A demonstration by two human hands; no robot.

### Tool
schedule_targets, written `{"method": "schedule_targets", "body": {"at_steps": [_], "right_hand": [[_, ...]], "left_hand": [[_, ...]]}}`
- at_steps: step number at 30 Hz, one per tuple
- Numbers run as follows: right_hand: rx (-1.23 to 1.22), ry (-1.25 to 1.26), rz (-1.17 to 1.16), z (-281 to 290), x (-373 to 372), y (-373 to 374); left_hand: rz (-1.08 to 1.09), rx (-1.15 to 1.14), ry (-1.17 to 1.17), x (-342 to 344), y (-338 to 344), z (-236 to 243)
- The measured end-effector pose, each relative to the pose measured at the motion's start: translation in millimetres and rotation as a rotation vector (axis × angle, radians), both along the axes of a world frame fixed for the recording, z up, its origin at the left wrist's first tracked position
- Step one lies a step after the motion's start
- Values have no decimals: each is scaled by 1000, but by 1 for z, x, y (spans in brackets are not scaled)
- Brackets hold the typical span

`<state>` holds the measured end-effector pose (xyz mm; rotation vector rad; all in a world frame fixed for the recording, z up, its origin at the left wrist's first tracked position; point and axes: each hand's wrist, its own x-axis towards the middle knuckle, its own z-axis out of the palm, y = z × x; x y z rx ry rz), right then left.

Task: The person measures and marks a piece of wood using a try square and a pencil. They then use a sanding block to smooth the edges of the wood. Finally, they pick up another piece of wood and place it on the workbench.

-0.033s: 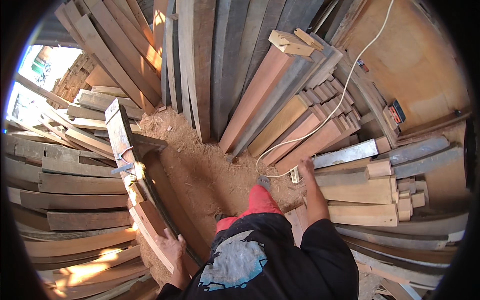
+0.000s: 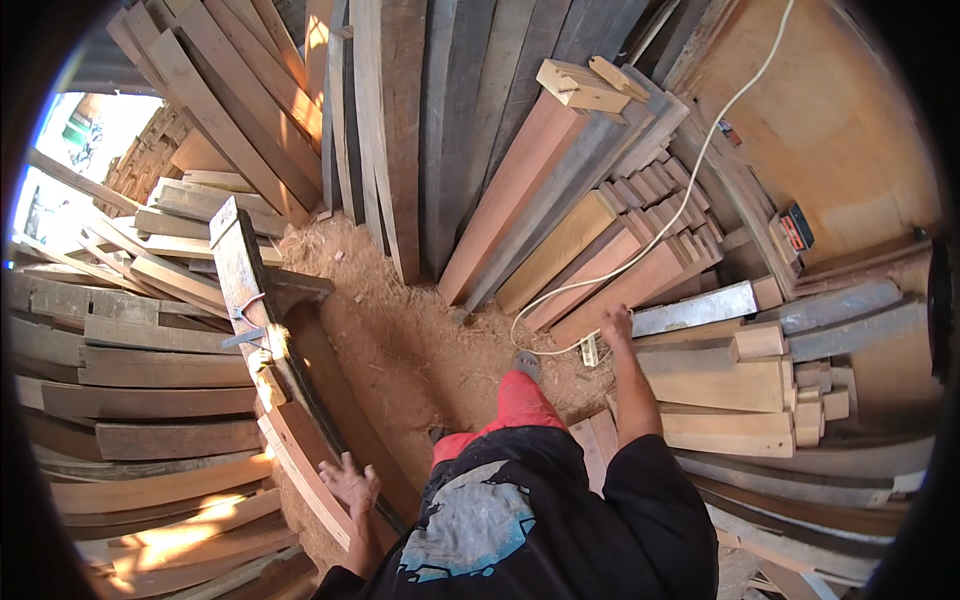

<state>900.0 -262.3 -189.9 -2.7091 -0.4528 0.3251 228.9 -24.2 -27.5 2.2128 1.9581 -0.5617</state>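
Note:
My left hand (image 2: 352, 487) is open, its fingers spread, beside a long reddish plank (image 2: 300, 440) on a narrow bench (image 2: 245, 275). Whether it touches the wood I cannot tell. A small blue-grey metal piece (image 2: 243, 337) and a thin cord loop sit farther up the bench. Out to the right, my right hand (image 2: 616, 325) has its fingers closed. What they hold, if anything, is hidden. Just beside it is a small white slotted block, like a socket strip (image 2: 590, 350), at the end of a white cable (image 2: 640, 255).
Sawdust (image 2: 390, 340) covers the floor around my feet. Tall boards (image 2: 395, 130) lean at the back. Stacked planks (image 2: 170, 400) line the left side, with more cut beams (image 2: 715, 385) on the right. An orange-and-black object (image 2: 796, 228) rests by a plywood panel (image 2: 810, 120).
My left hand has lifted slightly, with its fingers more spread. My right hand has shifted very slightly, and its fingers remain closed.

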Motion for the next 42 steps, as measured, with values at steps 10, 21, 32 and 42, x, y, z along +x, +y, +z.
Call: {"method": "schedule_targets", "body": {"at_steps": [10, 21, 32, 42], "right_hand": [[-223, 137, -42, 88, 182, 73], [-384, -10, 27, 49, 186, 86], [-374, 240, 44, 96, 159, 60], [54, 419, 209, 76, 63, 72]], "left_hand": [[58, -808, -323, 197, -99, -26], [520, -595, -587, 135, -99, -39], [224, -737, -627, 220, -114, -80], [421, -732, -621, 238, -56, -32]]}}
